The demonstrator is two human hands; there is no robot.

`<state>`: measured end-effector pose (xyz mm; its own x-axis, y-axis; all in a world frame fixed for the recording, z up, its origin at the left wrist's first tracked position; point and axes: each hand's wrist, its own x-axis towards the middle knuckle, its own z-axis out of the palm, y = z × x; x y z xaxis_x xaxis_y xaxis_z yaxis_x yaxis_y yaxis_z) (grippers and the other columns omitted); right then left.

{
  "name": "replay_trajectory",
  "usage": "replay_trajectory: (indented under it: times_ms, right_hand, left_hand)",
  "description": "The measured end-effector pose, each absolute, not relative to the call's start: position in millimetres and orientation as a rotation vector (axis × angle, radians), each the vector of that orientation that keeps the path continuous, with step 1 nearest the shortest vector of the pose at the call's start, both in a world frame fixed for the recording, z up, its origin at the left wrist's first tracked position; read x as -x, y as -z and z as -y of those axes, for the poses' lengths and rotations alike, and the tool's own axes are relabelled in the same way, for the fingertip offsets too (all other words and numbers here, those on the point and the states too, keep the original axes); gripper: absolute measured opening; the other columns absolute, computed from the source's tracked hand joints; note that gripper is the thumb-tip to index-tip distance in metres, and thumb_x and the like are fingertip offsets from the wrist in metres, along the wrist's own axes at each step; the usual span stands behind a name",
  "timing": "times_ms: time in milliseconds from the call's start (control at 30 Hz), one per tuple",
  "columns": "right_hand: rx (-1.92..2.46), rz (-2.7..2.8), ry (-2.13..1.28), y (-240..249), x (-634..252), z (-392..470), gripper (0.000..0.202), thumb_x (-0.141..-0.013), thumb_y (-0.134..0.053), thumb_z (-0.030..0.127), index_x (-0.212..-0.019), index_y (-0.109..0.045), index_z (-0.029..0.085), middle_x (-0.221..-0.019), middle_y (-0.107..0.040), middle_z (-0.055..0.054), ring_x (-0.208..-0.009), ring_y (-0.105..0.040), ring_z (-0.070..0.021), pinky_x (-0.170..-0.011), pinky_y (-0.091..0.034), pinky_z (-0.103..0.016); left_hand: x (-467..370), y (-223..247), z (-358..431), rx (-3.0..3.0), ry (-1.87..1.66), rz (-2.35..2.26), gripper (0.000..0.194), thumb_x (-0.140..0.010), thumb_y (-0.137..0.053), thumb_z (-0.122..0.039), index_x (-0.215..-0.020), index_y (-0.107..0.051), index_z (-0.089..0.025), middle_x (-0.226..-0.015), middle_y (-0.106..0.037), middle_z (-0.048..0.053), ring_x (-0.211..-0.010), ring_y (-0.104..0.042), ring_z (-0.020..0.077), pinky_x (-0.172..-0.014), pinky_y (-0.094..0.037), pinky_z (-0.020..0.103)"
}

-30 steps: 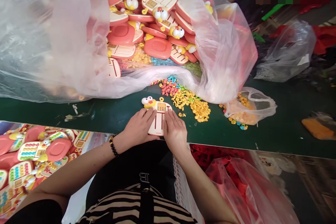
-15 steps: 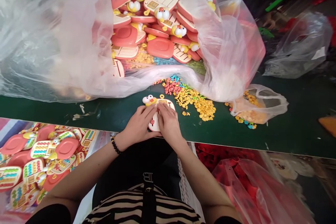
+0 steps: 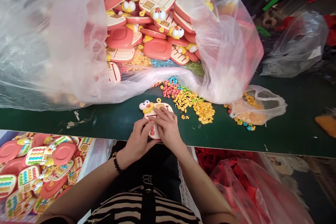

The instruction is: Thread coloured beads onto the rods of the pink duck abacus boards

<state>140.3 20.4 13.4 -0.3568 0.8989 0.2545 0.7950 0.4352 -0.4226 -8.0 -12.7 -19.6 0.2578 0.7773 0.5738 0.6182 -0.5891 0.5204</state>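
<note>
A flat cream toy board [image 3: 168, 105] with a yellow duck head and big white eyes lies on the green table's front part, under both hands. My left hand [image 3: 139, 139] is closed round its near left side, thumb low and fingers bent over the face. Across the board's right part reaches my right hand [image 3: 169, 127], its fingers bent together with the tips close to my left fingers. Whatever those tips hold is hidden. Small red pieces [image 3: 152, 131] show on the board between the hands. Beyond the toy lies a pile of small coloured pieces [image 3: 193, 103], mostly yellow and red.
A large clear plastic bag [image 3: 65, 42] lies open at the back, full of red-backed duck boards [image 3: 157, 49]. At right sits a small bag [image 3: 252, 112] of yellow pieces. Boards with coloured rows [image 3: 39, 155] fill a container at lower left. Red items in plastic [image 3: 246, 178] lie lower right.
Another red piece now shows on the board between my hands. The right fingers have shifted left toward the left fingertips, and more of the duck head is uncovered. The view has tilted slightly.
</note>
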Motion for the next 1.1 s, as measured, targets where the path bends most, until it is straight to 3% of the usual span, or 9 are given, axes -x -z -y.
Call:
replay_trajectory:
  times_ms: [100,200,367,500,633,733,833,1100]
  right_hand:
    - [1.327,2.164,-0.425,-16,-147,-18,0.037,-0.086,-0.044,0.008,-0.092,-0.074,0.028,-0.123,-0.067,-0.002,-0.126,-0.052,-0.0229,-0.103,-0.040,-0.047]
    - [1.301,1.916,-0.516,-20,-167,-28,0.034,-0.085,-0.042,0.010,-0.082,-0.072,0.025,-0.117,-0.070,-0.004,-0.113,-0.062,-0.0203,-0.097,-0.047,-0.042]
    - [1.527,1.807,-0.229,-28,-196,-80,0.022,-0.087,-0.050,0.019,-0.094,-0.070,0.021,-0.096,-0.073,-0.007,-0.092,-0.066,-0.0229,-0.082,-0.052,-0.039]
    - [1.635,2.119,-0.012,-21,-186,-116,0.012,-0.085,-0.058,0.021,-0.087,-0.069,0.019,-0.088,-0.072,-0.009,-0.088,-0.062,-0.0258,-0.080,-0.049,-0.038]
    - [1.645,2.157,0.068,-16,-179,-123,0.016,-0.087,-0.053,0.017,-0.082,-0.069,0.019,-0.082,-0.070,-0.009,-0.084,-0.061,-0.0250,-0.076,-0.048,-0.037]
    - [1.570,2.020,0.012,-19,-186,-111,0.018,-0.089,-0.052,0.021,-0.090,-0.070,0.021,-0.087,-0.072,-0.007,-0.083,-0.063,-0.0237,-0.076,-0.050,-0.038]
    - [1.455,2.057,-0.025,-22,-191,-90,0.020,-0.091,-0.052,0.026,-0.093,-0.071,0.022,-0.089,-0.073,-0.006,-0.083,-0.064,-0.0227,-0.078,-0.052,-0.038]
    - [1.386,2.301,0.060,-12,-191,-67,0.030,-0.095,-0.045,0.019,-0.113,-0.068,0.021,-0.112,-0.070,-0.010,-0.103,-0.062,-0.0233,-0.086,-0.053,-0.038]
  left_hand:
    - [11,20,13,-2.310,-1.203,-1.353,0.066,-0.083,-0.066,-0.034,-0.138,-0.031,-0.024,-0.119,-0.049,0.013,-0.112,-0.053,0.0280,-0.094,-0.048,0.047]
    - [15,15,12,-2.311,-1.119,-1.367,0.066,-0.083,-0.066,-0.031,-0.139,-0.030,-0.023,-0.123,-0.048,0.015,-0.116,-0.051,0.0301,-0.097,-0.046,0.049]
    - [15,3,2,-2.287,-1.017,-1.331,0.075,-0.081,-0.068,-0.036,-0.141,-0.027,-0.020,-0.132,-0.045,0.018,-0.125,-0.045,0.0328,-0.102,-0.041,0.052]
    - [8,0,-7,-2.114,-1.065,-1.326,0.079,-0.078,-0.069,-0.042,-0.140,-0.025,-0.019,-0.132,-0.048,0.017,-0.124,-0.047,0.0323,-0.102,-0.041,0.051]
    - [7,3,-10,-1.983,-1.043,-1.290,0.082,-0.074,-0.073,-0.041,-0.139,-0.026,-0.022,-0.131,-0.049,0.016,-0.122,-0.049,0.0309,-0.100,-0.043,0.051]
    - [9,3,-10,-2.060,-0.979,-1.247,0.089,-0.069,-0.078,-0.040,-0.139,-0.026,-0.021,-0.135,-0.046,0.017,-0.129,-0.043,0.0339,-0.105,-0.038,0.054]
    - [8,3,-11,-2.133,-0.917,-1.239,0.084,-0.070,-0.078,-0.038,-0.137,-0.029,-0.019,-0.133,-0.047,0.017,-0.131,-0.041,0.0341,-0.107,-0.037,0.053]
    - [6,4,-11,-2.184,-0.898,-1.260,0.082,-0.074,-0.074,-0.038,-0.139,-0.027,-0.020,-0.131,-0.049,0.015,-0.130,-0.043,0.0320,-0.108,-0.037,0.053]
